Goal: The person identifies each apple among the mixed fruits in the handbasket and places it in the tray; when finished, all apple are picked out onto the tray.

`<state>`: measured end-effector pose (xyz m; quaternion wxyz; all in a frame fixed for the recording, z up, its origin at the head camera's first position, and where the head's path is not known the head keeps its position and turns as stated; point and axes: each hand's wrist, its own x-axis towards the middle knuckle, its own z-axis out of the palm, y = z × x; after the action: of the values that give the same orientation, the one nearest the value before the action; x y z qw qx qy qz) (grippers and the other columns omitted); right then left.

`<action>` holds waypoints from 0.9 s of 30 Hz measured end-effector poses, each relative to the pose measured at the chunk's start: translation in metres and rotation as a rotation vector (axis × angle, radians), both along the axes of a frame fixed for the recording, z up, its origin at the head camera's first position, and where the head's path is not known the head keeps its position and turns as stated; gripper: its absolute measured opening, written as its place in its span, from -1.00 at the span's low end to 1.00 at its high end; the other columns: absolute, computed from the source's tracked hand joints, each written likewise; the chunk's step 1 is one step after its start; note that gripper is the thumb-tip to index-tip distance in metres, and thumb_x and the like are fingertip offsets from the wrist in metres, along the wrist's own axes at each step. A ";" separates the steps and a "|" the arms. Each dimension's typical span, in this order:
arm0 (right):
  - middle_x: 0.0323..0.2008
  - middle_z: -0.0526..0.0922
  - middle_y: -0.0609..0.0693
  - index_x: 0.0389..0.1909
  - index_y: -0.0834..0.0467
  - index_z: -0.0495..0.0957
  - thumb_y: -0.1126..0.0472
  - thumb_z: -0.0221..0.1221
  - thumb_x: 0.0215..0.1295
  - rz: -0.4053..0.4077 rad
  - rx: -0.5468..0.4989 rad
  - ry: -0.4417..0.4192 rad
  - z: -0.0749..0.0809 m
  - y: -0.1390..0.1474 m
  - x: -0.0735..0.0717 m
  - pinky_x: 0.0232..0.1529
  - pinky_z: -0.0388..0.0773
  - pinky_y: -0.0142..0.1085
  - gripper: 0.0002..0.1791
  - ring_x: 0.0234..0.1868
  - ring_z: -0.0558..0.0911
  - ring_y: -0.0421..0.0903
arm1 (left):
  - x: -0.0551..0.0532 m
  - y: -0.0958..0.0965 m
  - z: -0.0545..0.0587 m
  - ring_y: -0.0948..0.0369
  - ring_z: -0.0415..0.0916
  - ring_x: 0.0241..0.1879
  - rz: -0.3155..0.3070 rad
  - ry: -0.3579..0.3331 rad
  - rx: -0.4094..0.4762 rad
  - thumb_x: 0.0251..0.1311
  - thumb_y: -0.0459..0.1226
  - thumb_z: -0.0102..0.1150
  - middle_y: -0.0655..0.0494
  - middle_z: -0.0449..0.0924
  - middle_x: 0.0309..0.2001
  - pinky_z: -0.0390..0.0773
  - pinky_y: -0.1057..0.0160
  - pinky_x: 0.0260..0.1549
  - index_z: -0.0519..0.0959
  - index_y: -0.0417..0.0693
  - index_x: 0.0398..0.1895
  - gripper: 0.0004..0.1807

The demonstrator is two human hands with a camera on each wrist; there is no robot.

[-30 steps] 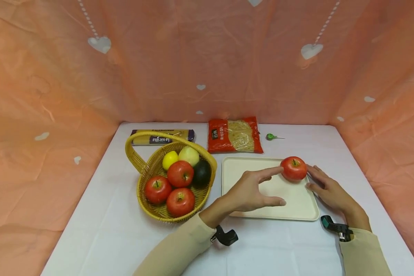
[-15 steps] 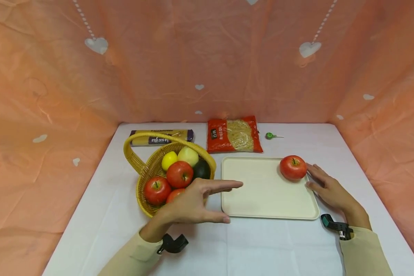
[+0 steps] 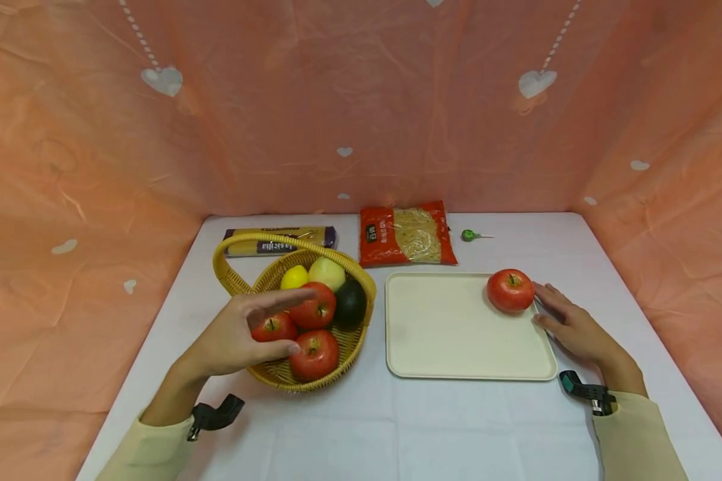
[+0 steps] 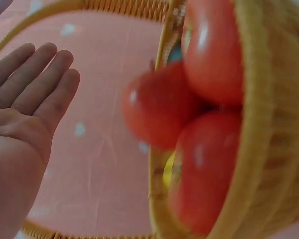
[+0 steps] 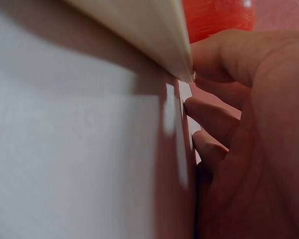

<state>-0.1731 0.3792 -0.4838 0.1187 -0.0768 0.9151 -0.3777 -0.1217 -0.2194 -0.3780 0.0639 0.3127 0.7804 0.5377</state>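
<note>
My left hand (image 3: 231, 337) hovers over the left side of a yellow wicker basket (image 3: 366, 319), fingers extended, thumb apart, nothing in its grasp. Three red apples (image 3: 314, 356) lie in the basket, with a lemon (image 3: 295, 277), a pale green round fruit (image 3: 327, 272) and a dark avocado-like fruit (image 3: 350, 304). In the left wrist view the palm faces the basket's apples (image 4: 212, 169). Another red apple (image 3: 511, 290) sits on the cream tray (image 3: 451, 327), at its upper right corner. Beside that corner rests my right hand (image 3: 577, 334), its thumb (image 5: 217, 52) right at the tray's rim.
Behind the basket lies a pack of spaghetti (image 3: 279, 242), partly hidden by the arched handle (image 3: 228, 270). A red bag of pasta (image 3: 408, 234) and a green lollipop (image 3: 470, 235) lie along the back of the white-covered table (image 3: 457, 427). A peach curtain (image 3: 397, 120) encloses it.
My left hand has swept left from over the tray, past the basket's front, to its left side, still empty. The right hand and the apple on the tray stay put.
</note>
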 end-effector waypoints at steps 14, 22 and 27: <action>0.73 -0.06 0.44 0.78 0.06 0.07 0.13 0.19 0.65 -0.012 0.000 -0.002 -0.002 0.001 0.000 0.52 -0.16 0.67 -0.18 0.74 -0.18 0.50 | -0.030 -0.020 0.001 -0.15 0.48 0.52 0.118 -0.020 -0.265 0.23 -0.24 0.62 -0.08 0.58 0.49 0.50 0.01 0.52 0.54 -0.01 0.54 -0.21; 0.74 -0.09 0.42 0.79 0.03 0.05 0.08 0.19 0.65 -0.027 0.017 -0.021 -0.003 0.001 0.000 0.49 -0.15 0.68 -0.16 0.75 -0.19 0.49 | -0.043 -0.007 -0.006 -0.21 0.53 0.42 0.058 -0.016 -0.449 0.24 -0.19 0.57 -0.10 0.52 0.52 0.52 -0.36 0.42 0.42 -0.06 0.63 -0.11; 0.75 -0.11 0.40 0.79 0.03 0.03 0.06 0.19 0.66 -0.031 0.027 -0.028 -0.002 0.001 0.000 0.48 -0.15 0.70 -0.16 0.75 -0.20 0.49 | -0.048 0.001 -0.011 -0.13 0.49 0.46 0.005 0.017 -0.517 0.24 -0.25 0.54 -0.09 0.46 0.56 0.58 -0.29 0.38 0.39 -0.08 0.64 -0.11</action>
<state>-0.1727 0.3799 -0.4858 0.1267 -0.0558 0.9195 -0.3680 -0.1695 -0.2188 -0.3889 0.1338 0.2887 0.8932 0.3176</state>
